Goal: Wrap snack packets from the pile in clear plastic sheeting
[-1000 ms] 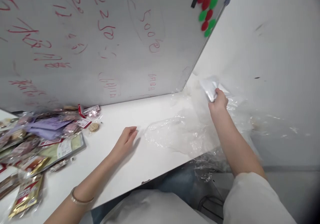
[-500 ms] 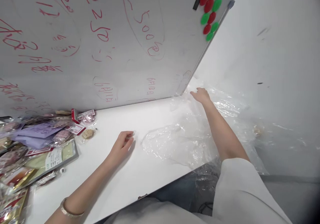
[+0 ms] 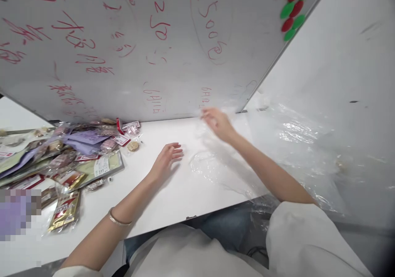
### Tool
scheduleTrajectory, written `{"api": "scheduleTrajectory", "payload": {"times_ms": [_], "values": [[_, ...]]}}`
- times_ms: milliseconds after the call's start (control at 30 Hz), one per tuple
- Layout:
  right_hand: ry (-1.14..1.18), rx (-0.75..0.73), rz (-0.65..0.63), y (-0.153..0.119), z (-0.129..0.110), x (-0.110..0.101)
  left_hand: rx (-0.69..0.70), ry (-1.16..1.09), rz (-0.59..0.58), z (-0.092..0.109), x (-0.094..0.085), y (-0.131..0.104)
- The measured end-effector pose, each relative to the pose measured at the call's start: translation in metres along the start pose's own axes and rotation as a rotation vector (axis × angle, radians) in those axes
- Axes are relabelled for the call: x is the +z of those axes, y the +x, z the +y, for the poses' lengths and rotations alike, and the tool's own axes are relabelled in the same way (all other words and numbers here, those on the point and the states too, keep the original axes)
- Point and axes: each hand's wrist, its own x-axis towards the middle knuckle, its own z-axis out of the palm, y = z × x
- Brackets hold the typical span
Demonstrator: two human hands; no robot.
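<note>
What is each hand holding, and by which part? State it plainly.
The left hand holds nothing; it rests open on the white table. The right hand is blurred over the clear plastic sheet; whether it grips the sheet cannot be told.

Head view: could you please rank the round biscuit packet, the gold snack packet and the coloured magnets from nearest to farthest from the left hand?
From the left hand:
1. Round biscuit packet, just to its left on the table.
2. Gold snack packet, far left, near the table's front edge.
3. Coloured magnets, top right on the whiteboard.
</note>
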Motion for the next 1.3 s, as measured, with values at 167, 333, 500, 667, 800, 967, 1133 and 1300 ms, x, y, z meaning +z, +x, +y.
{"api": "scheduleTrajectory", "payload": {"times_ms": [167,333,500,667,800,967,1133,1300], "values": [[0.249,-0.229,-0.539,-0.08,-0.061,0.087,-0.117,-0.337,-0.006,0.018,-0.017,-0.003],[0.097,-0.517,-0.678,-0.111,-0.056,0.091,-0.094,-0.367,0.161,0.023,-0.028,-0.005],[0.201,-0.257,-0.1,-0.096,-0.045,0.054,-0.043,-0.233,-0.121,0.037,-0.036,-0.013],[0.519,0.111,-0.262,-0.064,-0.038,0.034,-0.112,-0.096,-0.312,0.045,-0.03,-0.026],[0.687,0.295,-0.318,-0.065,-0.047,0.035,0.003,-0.02,0.122,0.049,-0.035,-0.023],[0.83,0.639,0.027,-0.098,-0.054,0.029,0.167,-0.186,0.708,0.075,-0.085,-0.019],[0.791,0.679,-0.789,-0.121,-0.038,0.023,-0.085,-0.002,0.611,0.083,-0.119,-0.028],[0.827,0.783,-0.56,-0.105,-0.023,0.051,-0.278,0.186,0.378,0.049,-0.113,-0.032]]}}
